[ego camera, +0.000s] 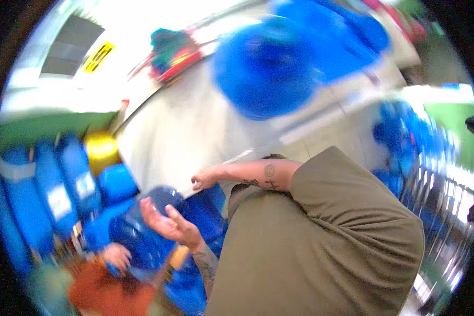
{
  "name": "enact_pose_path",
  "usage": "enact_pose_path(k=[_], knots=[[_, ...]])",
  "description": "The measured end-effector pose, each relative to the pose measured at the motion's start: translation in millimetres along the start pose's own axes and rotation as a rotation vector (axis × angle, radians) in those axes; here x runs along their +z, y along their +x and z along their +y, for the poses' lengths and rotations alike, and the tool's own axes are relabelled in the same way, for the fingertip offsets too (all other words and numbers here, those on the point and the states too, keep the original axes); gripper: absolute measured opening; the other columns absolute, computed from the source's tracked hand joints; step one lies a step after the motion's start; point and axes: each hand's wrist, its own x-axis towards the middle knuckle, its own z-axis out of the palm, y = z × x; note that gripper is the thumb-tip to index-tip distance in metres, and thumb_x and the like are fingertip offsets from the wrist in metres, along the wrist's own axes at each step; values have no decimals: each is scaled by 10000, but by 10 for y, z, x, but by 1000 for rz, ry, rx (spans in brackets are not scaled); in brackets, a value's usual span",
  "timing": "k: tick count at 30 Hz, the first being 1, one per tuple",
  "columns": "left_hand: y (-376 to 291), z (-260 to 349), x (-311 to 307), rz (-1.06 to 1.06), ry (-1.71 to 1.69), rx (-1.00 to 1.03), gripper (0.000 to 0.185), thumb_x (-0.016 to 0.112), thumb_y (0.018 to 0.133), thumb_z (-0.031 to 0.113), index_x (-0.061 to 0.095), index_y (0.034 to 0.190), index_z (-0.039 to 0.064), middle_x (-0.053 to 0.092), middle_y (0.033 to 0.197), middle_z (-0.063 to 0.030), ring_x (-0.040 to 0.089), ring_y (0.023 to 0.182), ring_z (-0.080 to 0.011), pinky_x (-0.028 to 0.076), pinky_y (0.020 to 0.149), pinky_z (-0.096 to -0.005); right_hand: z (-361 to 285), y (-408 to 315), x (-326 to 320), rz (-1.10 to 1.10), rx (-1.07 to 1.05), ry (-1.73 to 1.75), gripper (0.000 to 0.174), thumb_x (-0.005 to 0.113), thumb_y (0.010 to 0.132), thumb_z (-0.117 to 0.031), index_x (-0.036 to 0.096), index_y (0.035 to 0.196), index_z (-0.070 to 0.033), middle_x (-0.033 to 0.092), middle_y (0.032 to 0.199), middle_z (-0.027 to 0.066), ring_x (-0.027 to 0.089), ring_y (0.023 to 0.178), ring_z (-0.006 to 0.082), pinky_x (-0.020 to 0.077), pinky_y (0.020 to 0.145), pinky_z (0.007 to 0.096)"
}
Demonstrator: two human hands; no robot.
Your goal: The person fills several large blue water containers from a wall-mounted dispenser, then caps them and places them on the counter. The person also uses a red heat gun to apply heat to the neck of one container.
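Note:
My left hand (173,227) is raised palm up with its fingers apart and nothing in it. Behind it is a glossy dark blue rounded plastic object (132,237); whether the hand touches it is unclear. My right hand (206,178) reaches across my body to the near corner of a white table (173,138). Its fingers are bent and blurred, and whether they grip anything is hidden. Below that hand are more deep blue surfaces (209,213). On the table's far side rests a large, blurred blue round object (264,75), overlapping another blue piece (343,43).
Another person's hand (117,256) is beside the dark blue object, near an orange-red garment (110,290). Tall blue containers (59,189) with white labels line the left, beside a yellow object (101,150). A red and green item (173,55) lies beyond the table.

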Motion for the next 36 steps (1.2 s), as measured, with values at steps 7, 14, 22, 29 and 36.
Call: enact_pose_path(k=[7, 14, 22, 29, 36], knots=[[-459, 753, 957, -929, -556, 8, 354, 486, 981, -41, 510, 1334, -26, 564, 1344, -188, 590, 1181, -283, 437, 1057, -405, 814, -1755, 629, 762, 275, 344, 471, 559, 910, -456, 729, 983, -22, 720, 988, 216, 678, 913, 397, 524, 811, 494], [-1139, 1512, 1278, -1324, -689, 267, 314, 522, 978, -12, 550, 1290, -27, 606, 1287, -171, 605, 1148, -248, 439, 1046, -390, 1341, -3911, 2513, 1194, 1024, 683, 471, 535, 944, -429, 680, 1145, -29, 692, 1119, 229, 656, 1064, 381, 517, 912, 464], [-1856, 2323, 1625, -1565, -677, 406, 268, 560, 952, 13, 601, 1216, -9, 650, 1213, -127, 633, 1101, -222, 470, 1002, -373, 1457, -5118, 4976, 1041, 1520, 899, 532, 540, 910, -489, 727, 1077, -19, 700, 1094, 236, 668, 1005, 410, 532, 892, 491], [-3296, 3082, 2596, -1853, -521, 202, 245, 587, 1009, 101, 596, 1238, 13, 658, 1193, -76, 633, 1086, -160, 480, 967, -300, 1696, -6560, 5144, 1548, 1417, 979, 541, 615, 922, -467, 677, 1214, -16, 697, 1138, 225, 673, 1056, 357, 528, 918, 424], [-4933, 4035, 3920, -2166, -385, 585, 325, 643, 981, 187, 597, 1254, 16, 683, 1170, -97, 641, 1053, -154, 507, 934, -308, 1458, -7645, 5345, 2172, 1025, 1259, 465, 581, 971, -417, 672, 1148, 3, 707, 1040, 147, 660, 930, 275, 519, 825, 399]])
